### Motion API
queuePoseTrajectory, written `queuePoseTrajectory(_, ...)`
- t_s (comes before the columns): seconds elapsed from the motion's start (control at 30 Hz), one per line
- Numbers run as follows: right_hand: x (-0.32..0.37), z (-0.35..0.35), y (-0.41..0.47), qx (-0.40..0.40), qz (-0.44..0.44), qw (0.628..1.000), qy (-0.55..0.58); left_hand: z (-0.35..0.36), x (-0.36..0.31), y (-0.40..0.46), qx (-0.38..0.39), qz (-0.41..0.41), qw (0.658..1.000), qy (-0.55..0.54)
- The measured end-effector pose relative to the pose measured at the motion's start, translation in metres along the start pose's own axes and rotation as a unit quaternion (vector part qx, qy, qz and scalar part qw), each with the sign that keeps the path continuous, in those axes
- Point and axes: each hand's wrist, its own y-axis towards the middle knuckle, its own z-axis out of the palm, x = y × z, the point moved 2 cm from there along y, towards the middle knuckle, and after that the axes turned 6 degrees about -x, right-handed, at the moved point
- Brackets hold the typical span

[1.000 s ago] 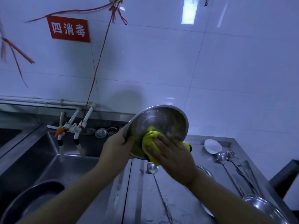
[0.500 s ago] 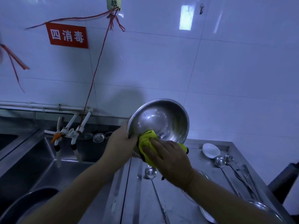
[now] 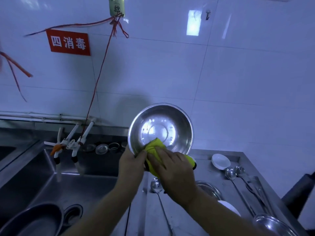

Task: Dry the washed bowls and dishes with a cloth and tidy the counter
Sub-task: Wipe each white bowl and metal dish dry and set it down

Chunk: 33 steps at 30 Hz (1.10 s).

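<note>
Item: steel bowl (image 3: 161, 129), the landmark for this entry. Held in the air above the near edge of the worktop (image 3: 202, 169), tipped so its inside faces the person; probably so the whole inner wall can be seen and reached.

Left hand (image 3: 132, 165): at the bowl's lower left rim, grip pinching the rim, thumb on the inside. It appears to serve as the steadying hold against the wiping pressure.

Right hand (image 3: 172, 169): at the bowl's lower rim, fingers lying fairly straight and pressed onto a yellow cloth (image 3: 154, 148). The cloth is bunched over the lower edge, part inside the bowl, part trailing out below right.

Below the bowl, on the worktop: a ladle (image 3: 156, 184), bowl end up. Right of the bowl: a small white dish (image 3: 220, 160), two more ladles (image 3: 230, 173) and steel plates (image 3: 272, 223), seemingly awaiting drying.

Left of the bowl: a sink (image 3: 56, 181) with a dark pan (image 3: 32, 222) in it, and taps (image 3: 73, 143) tied up by a red cord (image 3: 100, 72).

Stage, as judged: drying in progress; the upper inside is not under the cloth.
</note>
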Motion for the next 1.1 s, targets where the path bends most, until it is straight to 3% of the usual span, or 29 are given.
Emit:
queuePoseTrajectory(0.1, 0.001, 0.004, -0.010, 0.023, -0.007, 1.000, 0.015, -0.005, -0.006, 0.008, 0.025, 0.049, 0.993, 0.101)
queuePoseTrajectory(0.17, -0.012, 0.003, -0.013, 0.049, -0.056, 0.997, 0.014, -0.009, -0.016, 0.009, 0.056, 0.082, 0.978, 0.182)
queuePoseTrajectory(0.27, -0.041, -0.003, -0.014, 0.094, -0.178, 0.979, -0.021, -0.017, -0.043, 0.019, 0.122, 0.160, 0.926, 0.319)
queuePoseTrajectory(0.33, -0.050, -0.007, -0.014, 0.094, -0.201, 0.975, -0.032, -0.020, -0.057, 0.030, 0.169, 0.187, 0.890, 0.381)
queuePoseTrajectory(0.4, -0.039, -0.007, -0.015, 0.070, -0.168, 0.983, -0.027, -0.020, -0.058, 0.038, 0.132, 0.169, 0.907, 0.361)
queuePoseTrajectory(0.47, -0.019, -0.005, -0.016, 0.048, -0.122, 0.991, -0.013, -0.018, -0.045, 0.039, 0.036, 0.115, 0.956, 0.267)
queuePoseTrajectory(0.53, -0.003, -0.002, -0.012, 0.040, -0.082, 0.996, -0.002, -0.017, -0.023, 0.027, -0.043, 0.059, 0.981, 0.179)
queuePoseTrajectory(0.7, 0.022, 0.003, -0.006, 0.041, 0.010, 0.999, -0.017, -0.018, 0.031, -0.007, -0.038, -0.092, 0.995, 0.000)
queuePoseTrajectory(0.8, 0.029, 0.005, -0.012, 0.052, 0.020, 0.998, 0.001, -0.019, 0.030, -0.004, -0.045, -0.063, 0.997, 0.017)
queuePoseTrajectory(0.97, 0.019, 0.006, -0.015, 0.081, 0.003, 0.996, 0.035, -0.023, 0.018, 0.009, -0.021, 0.014, 0.989, 0.142)
queuePoseTrajectory(1.1, 0.001, 0.002, -0.014, 0.216, -0.023, 0.971, 0.103, -0.031, 0.008, 0.019, 0.000, 0.044, 0.975, 0.219)
